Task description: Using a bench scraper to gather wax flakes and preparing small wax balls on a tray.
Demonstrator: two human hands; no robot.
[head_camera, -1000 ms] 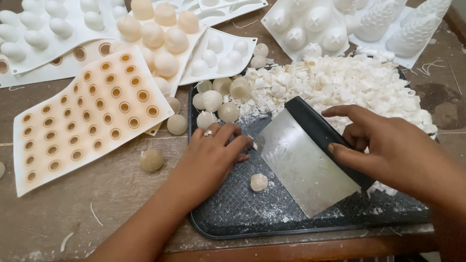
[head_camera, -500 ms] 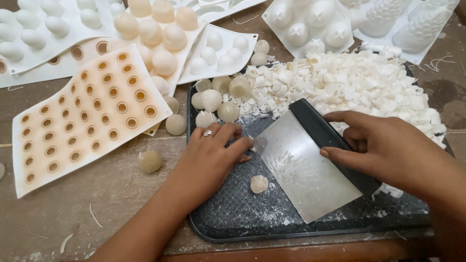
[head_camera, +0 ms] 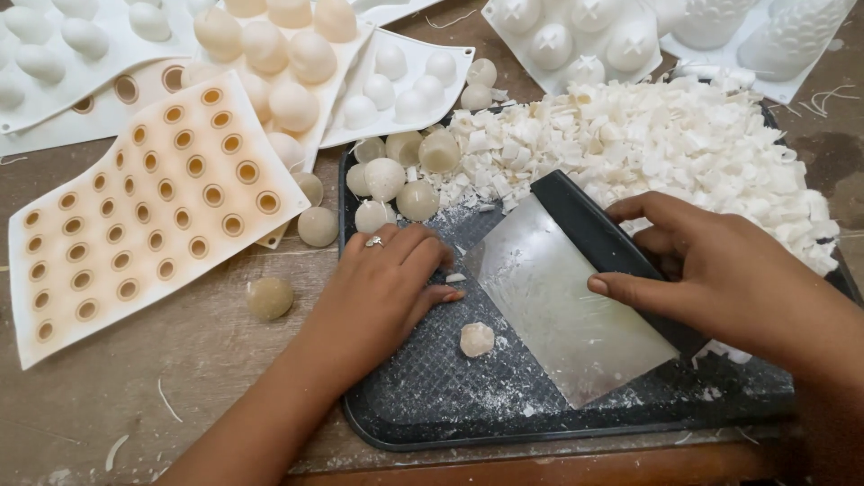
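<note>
Nearest the camera lies the rounded front rim of a dark, textured rectangular tray (head_camera: 423,436) on a worn wooden table (head_camera: 135,378), its bare surface dusted with white crumbs. A small pale wax lump (head_camera: 476,339) sits on the tray, just in front of the left hand (head_camera: 382,288), which rests palm down on the tray with fingers together and a ring on one finger, gripping nothing that can be seen. Beside it, the right hand (head_camera: 729,279) clasps the black handle of a wide steel bench scraper (head_camera: 562,301), thumb on the blade face, the blade tilted with its lower edge on the tray. To the left, on the table, lies a single tan wax ball (head_camera: 269,298). Further back, a cream silicone mould sheet with rows of small round holes (head_camera: 144,211) lies partly curled. Beyond the hands, a heap of white chopped wax pieces (head_camera: 666,144) fills the tray's far part, with several pale wax balls (head_camera: 396,184) at its left. Farthest off are white dome-shaped moulds (head_camera: 396,81).
</note>
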